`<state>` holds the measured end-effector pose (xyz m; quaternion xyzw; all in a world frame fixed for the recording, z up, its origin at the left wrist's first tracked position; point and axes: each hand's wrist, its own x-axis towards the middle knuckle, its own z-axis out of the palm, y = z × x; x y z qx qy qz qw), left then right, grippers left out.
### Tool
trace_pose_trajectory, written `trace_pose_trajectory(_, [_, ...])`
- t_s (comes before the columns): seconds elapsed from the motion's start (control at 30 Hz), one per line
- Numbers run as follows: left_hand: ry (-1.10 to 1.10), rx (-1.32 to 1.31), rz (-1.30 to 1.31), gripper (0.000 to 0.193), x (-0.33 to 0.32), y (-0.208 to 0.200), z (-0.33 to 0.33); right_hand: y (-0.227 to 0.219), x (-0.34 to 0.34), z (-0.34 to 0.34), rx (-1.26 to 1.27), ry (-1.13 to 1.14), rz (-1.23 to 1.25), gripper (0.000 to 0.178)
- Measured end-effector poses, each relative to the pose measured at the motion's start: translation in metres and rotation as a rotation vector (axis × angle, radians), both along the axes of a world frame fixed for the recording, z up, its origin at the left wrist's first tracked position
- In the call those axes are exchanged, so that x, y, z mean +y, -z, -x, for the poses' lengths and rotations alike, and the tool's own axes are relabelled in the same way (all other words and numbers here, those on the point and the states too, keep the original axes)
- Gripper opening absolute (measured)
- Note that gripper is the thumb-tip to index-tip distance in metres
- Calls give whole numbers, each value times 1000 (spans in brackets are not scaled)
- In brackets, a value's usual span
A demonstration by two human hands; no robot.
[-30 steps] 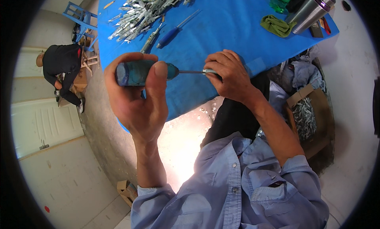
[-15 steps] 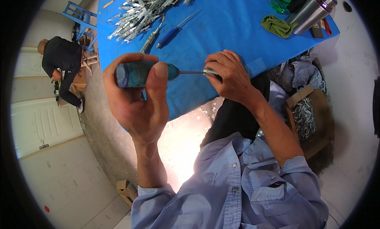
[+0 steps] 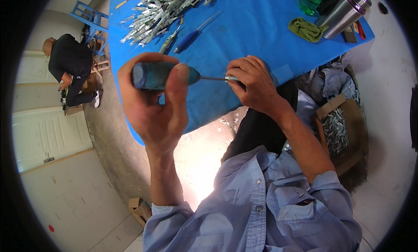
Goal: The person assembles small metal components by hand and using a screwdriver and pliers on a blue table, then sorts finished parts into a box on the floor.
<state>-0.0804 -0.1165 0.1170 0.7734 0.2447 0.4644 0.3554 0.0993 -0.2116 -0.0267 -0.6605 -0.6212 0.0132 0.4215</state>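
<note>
My left hand is closed round the thick teal handle of a screwdriver, thumb on its near side. The thin metal shaft runs to the right and its tip meets a small pale metal piece. That piece is pinched in the fingers of my right hand, which hide most of it. Beyond the hands, a second screwdriver with a blue handle lies on the table, beside a slim metal part. A heap of similar long metal parts is at the far left.
The blue-covered table also holds a green cloth, a steel flask and a green bottle. Right of my leg stands a cardboard box with metal pieces inside. Another person sits bent over at the left.
The screwdriver handle in my left hand has shifted slightly right and turned a little. My right hand stays nearly still. The person at the left has moved a foot and an arm.
</note>
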Motion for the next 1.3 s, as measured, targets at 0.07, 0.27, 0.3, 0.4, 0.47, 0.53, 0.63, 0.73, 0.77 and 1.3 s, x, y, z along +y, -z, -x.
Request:
trace_pose_trajectory(0.07, [0, 7, -15, 39, -2, -1, -3, 0, 0, 0, 13, -6, -6, 15])
trace_pose_trajectory(0.27, [-63, 39, 28, 40, -6, -7, -9, 0, 1, -3, 18, -21, 23, 31])
trace_pose_trajectory(0.3, [-78, 39, 58, 41, -6, -9, -9, -6, 2, -3, 30, -25, 29, 33])
trace_pose_trajectory(0.4, [-92, 43, 58, 41, -5, -8, -10, -30, 4, -7, 95, -83, 7, 40])
trace_pose_trajectory(0.47, [-84, 37, 16, 42, -3, -6, -12, -47, 9, -16, 176, -179, -59, 46])
trace_pose_trajectory(0.53, [-99, 33, -45, 42, -2, -6, -10, -73, 14, -11, 320, -286, -142, 48])
trace_pose_trajectory(0.63, [-158, 112, -117, 41, -4, -11, -9, -108, 18, 1, 420, -392, -108, 59])
trace_pose_trajectory(0.73, [-173, 128, -140, 39, -7, -14, -11, -135, 22, 15, 478, -461, 3, 68])
trace_pose_trajectory(0.77, [-184, 147, -183, 40, -6, -14, -10, -138, 23, 19, 499, -482, 40, 69])
trace_pose_trajectory(1.3, [-23, -5, 240, 28, 12, 64, 16, -113, 45, 28, 675, -423, -73, 24])
